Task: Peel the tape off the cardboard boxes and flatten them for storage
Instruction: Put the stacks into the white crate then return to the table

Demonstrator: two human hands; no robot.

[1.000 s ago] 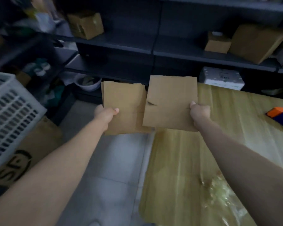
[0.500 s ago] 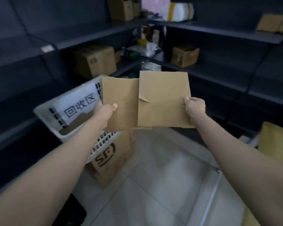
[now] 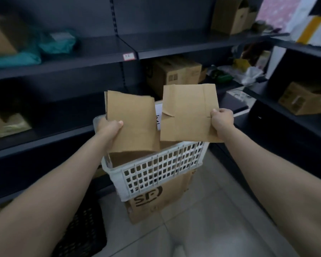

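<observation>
In the head view, dark metal shelving (image 3: pixel 174 47) runs across in front of us and turns along the right side. On it we see a closed carton (image 3: pixel 174 73) straight ahead, another carton (image 3: pixel 302 99) on the right-hand shelf, and a teal bag (image 3: pixel 57 41) at upper left. Below our hands a white slotted basket (image 3: pixel 159 169) sits on top of a brown box (image 3: pixel 152 203) on the tiled floor (image 3: pixel 211 229). Brown cardboard (image 3: pixel 122 158) already lies inside the basket. A black mesh bin (image 3: pixel 85 234) shows at lower left, partly behind our left forearm.

Both arms reach forward, each hand holding a flattened piece over the basket. Our left hand (image 3: pixel 110 127) pinches the left cardboard piece (image 3: pixel 132 123) at its left edge. The thumb lies flat on the front face and the other fingers are hidden behind it. Our right hand (image 3: pixel 221 118) pinches the right cardboard piece (image 3: pixel 189 112) at its right edge, thumb on the front and the remaining fingers curled behind. The two pieces hang upright, just beside each other with a narrow gap between them, and they hide the basket's far rim.

The brown box bears a black "SF" logo. A small tag (image 3: pixel 128 56) on the shelf edge carries digits too blurred for us to read. A white sheet (image 3: pixel 158 115) shows in the gap between the pieces, with dark writing mostly covered.
</observation>
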